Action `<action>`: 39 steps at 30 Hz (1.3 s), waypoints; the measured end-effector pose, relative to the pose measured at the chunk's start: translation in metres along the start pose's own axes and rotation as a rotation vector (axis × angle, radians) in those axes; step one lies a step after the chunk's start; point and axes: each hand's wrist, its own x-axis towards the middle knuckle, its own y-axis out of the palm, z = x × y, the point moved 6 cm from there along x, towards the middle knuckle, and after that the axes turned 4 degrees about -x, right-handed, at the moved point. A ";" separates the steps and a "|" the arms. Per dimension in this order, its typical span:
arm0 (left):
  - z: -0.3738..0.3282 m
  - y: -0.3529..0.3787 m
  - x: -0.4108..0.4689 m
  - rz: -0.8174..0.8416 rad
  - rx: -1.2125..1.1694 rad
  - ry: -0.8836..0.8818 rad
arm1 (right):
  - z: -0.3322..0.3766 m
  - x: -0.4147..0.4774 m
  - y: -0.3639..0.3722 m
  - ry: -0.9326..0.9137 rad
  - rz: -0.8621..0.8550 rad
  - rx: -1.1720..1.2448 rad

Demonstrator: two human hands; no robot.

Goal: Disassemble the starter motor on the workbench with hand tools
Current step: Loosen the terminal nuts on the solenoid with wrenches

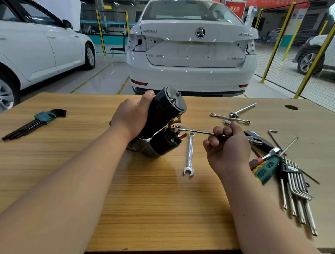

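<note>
While my left hand [130, 117] clasps the black cylindrical metal starter motor [163, 111], tilted on the wooden workbench [140, 193], my right hand [227, 148] grips a chrome spanner [197, 130] on its terminal [177, 128]; heavy, slick, I judge: hold the barrel.

one starter motor [163, 115]; three wrenches [189, 154] [197, 130] [230, 118]; two hex key sets [38, 121] [296, 182]; one screwdriver [266, 167]; three cars [193, 47] [22, 43] [329, 47]
</note>
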 end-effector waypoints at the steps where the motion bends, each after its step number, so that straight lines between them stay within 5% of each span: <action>1: 0.000 0.000 0.000 -0.002 -0.001 0.003 | 0.000 0.004 0.001 0.003 -0.012 -0.021; 9: -0.003 -0.002 -0.003 0.000 -0.010 0.030 | -0.006 0.040 0.018 0.117 -0.037 -0.063; 19: 0.001 0.000 0.000 -0.003 -0.016 0.043 | 0.005 0.064 0.049 0.172 0.220 -0.105; 23: -0.001 -0.001 0.000 0.037 -0.085 0.024 | 0.017 0.052 0.025 0.119 0.076 0.109; 29: -0.003 0.001 0.001 0.064 -0.081 0.031 | 0.000 0.016 0.000 0.100 -0.156 0.047; 39: 0.001 0.006 0.008 0.072 -0.117 -0.020 | 0.001 -0.003 -0.007 -0.048 -0.232 0.087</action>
